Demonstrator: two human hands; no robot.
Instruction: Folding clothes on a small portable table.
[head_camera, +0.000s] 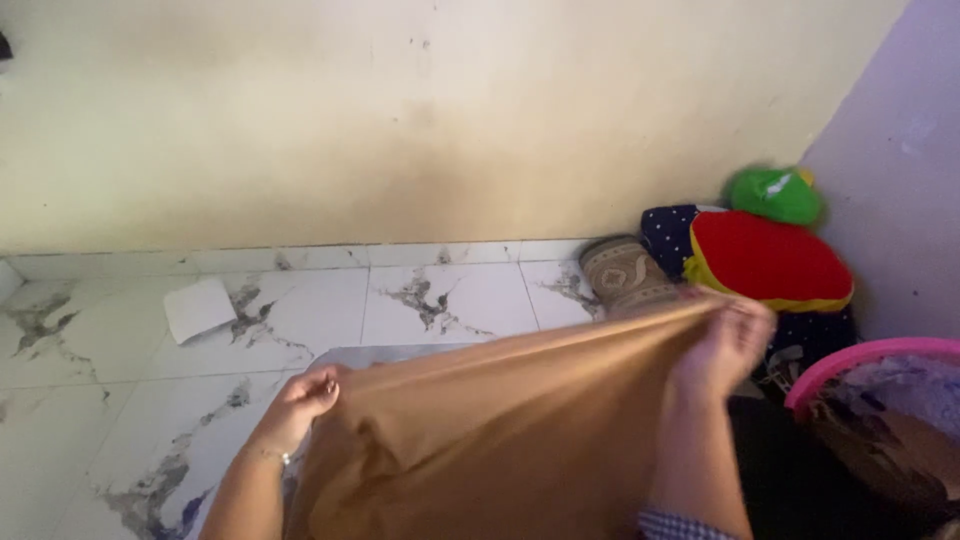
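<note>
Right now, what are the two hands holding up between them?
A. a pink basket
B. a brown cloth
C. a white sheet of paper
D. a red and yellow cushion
B: the left hand and the right hand each pinch an upper edge of the brown cloth, which hangs spread between them above the tiled floor.

Floor (440, 300): white tiles with dark grey marbled veining, meeting a cream wall. White paper sheet (198, 307) lies flat at left. In the right corner, directly on the tiles: patterned brown bolster (625, 275), dotted navy cushion (668, 232), pink-rimmed basket (860, 357) at the edge.
</note>
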